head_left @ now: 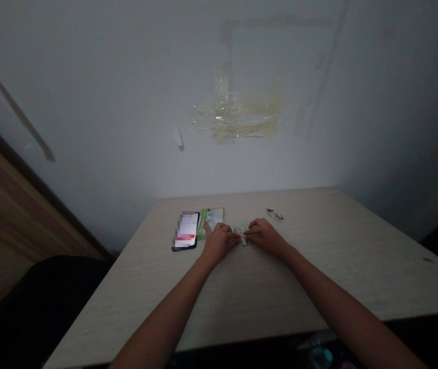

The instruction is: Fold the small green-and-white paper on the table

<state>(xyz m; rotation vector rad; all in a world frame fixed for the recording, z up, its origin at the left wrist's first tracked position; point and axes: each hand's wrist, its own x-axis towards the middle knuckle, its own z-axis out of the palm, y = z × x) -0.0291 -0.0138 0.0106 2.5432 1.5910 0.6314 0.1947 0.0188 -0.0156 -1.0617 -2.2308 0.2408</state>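
Observation:
My left hand [219,241] and my right hand [265,236] meet over a small printed piece of paper [241,234] on the table. The fingers of both hands are drawn together and pinch or press its two sides. The paper is white and green, partly covered by my fingertips. Just behind my left hand lies a flat green-and-white printed packet or booklet [213,216], its lower part hidden by that hand. Beyond my right hand rests a small folded piece of printed paper [275,214], touched by neither hand.
A phone [186,230] with a lit screen lies left of the green packet. The pale wooden table [280,302] runs up to a grey wall [126,102] with old tape [238,118] on it. A dark rounded shape [57,287] stands at the left.

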